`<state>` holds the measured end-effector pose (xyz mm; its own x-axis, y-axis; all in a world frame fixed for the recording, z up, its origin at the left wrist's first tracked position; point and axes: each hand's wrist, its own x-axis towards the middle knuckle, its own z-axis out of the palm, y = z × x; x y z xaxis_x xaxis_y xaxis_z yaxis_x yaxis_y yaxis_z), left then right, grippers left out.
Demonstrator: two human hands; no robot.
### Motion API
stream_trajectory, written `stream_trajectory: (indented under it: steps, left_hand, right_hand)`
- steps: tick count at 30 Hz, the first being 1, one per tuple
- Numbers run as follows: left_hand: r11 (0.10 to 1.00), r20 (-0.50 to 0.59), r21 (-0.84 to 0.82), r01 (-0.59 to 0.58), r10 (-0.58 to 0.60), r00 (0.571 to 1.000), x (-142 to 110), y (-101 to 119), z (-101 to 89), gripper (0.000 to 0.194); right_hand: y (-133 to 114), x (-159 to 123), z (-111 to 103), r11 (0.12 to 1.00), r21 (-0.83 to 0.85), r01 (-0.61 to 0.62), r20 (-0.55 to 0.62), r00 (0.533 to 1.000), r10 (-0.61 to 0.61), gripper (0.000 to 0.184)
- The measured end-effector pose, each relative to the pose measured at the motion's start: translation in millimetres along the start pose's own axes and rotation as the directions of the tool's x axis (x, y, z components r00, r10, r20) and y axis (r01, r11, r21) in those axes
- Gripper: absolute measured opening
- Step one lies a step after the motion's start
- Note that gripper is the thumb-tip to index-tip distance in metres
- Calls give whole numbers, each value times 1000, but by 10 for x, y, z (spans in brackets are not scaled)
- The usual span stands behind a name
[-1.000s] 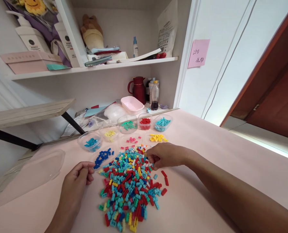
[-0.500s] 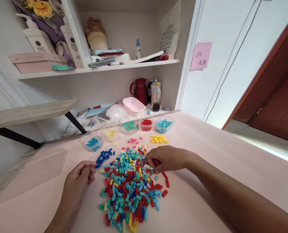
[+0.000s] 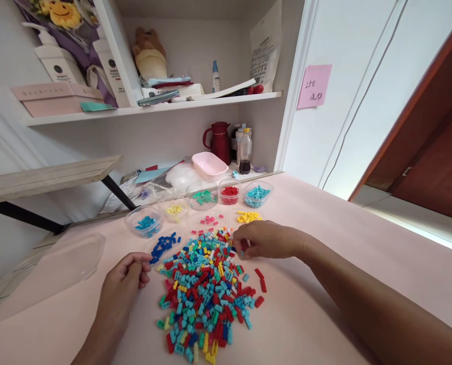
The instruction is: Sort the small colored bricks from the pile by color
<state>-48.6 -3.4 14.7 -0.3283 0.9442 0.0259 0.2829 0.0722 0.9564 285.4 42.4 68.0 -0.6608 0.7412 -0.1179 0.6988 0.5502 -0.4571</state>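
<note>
A heap of small toy building bricks [image 3: 206, 289] in red, turquoise, yellow, green and blue lies in front of me. At its upper right edge is my right hand [image 3: 262, 239], fingers bent down and closed at the bricks. What its fingertips hold, if anything, is hidden. My left hand [image 3: 129, 276] rests on the table left of the heap, its fingers curled in and thumb against them; I cannot see anything held. Just beyond its fingertips is a clear shallow tray of dark blue bricks [image 3: 165, 247].
Behind the heap stand clear tubs of blue bricks [image 3: 145, 224], pale yellow bricks [image 3: 174, 209], green bricks [image 3: 203, 196], red bricks [image 3: 229, 192], turquoise bricks [image 3: 257, 193], pink bricks [image 3: 209, 220] and yellow bricks [image 3: 248, 217]. A clear lid [image 3: 58, 268] lies left. A pink basin [image 3: 209, 165] sits behind.
My right hand has shifted slightly up and away at the heap's edge, now overlapping the front of the yellow bricks' tray in view. My left hand has stayed put.
</note>
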Motion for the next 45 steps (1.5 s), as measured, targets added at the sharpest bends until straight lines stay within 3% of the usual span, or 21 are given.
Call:
stream_trajectory:
  steps: [4, 7, 12, 17, 21, 25, 28, 30, 32, 35, 36, 40, 45]
  left_hand:
    - [1000, -6, -15, -5, 5, 1000, -21, 43, 14, 27]
    - [1000, -11, -24, -6, 6, 1000, -27, 58, 17, 26]
    - [1000, -11, -22, 6, -6, 1000, -23, 52, 4, 27]
    - [999, -4, -49, 18, -18, 1000, -8, 31, -3, 27]
    - [997, -8, -79, 22, -23, 1000, -9, 51, 5, 31]
    - [997, -13, -79, 20, -21, 1000, -19, 78, 2, 33]
    - [996, -10, -85, 27, -28, 1000, -10, 68, -3, 35]
    - [995, -10, -98, 31, -32, 999, 5, 54, -1, 37]
    - [994, -10, -104, 29, -30, 1000, 20, 44, 4, 37]
    - [995, -7, -100, 30, -30, 1000, 27, 45, 6, 35]
    - [995, -5, -98, 31, -31, 999, 26, 48, 5, 35]
    - [995, -12, -99, 32, -33, 999, 20, 47, -3, 34]
    - [995, -19, -99, 18, -20, 1000, 22, 35, 0, 37]
  right_hand:
    - [75, 16, -19, 994, 105, -28, -6, 1000, 29, 8]
    - [85, 42, -2, 922, 387, 10, 13, 1000, -16, 12]
    - [-43, 70, 34, 565, 821, 75, -75, 997, -24, 23]
    - [-111, 132, 87, 226, 961, 157, -166, 986, 19, 29]
    - [-61, 208, 150, 77, 979, 189, -195, 978, 76, 29]
    - [-33, 259, 195, 0, 978, 208, -207, 971, 120, 29]
    - [19, 296, 174, -9, 968, 251, -246, 954, 170, 27]
    - [123, 313, 112, 38, 944, 327, -324, 900, 292, 27]
    - [287, 309, 13, 183, 896, 404, -441, 769, 463, 26]
    - [572, 247, -145, 510, 798, 320, -595, 549, 587, 23]
    - [653, 216, -183, 556, 785, 274, -605, 532, 592, 23]
    - [817, 92, -232, 569, 797, 202, -562, 592, 577, 30]
    - [735, 32, -210, 574, 785, 235, -601, 518, 609, 33]
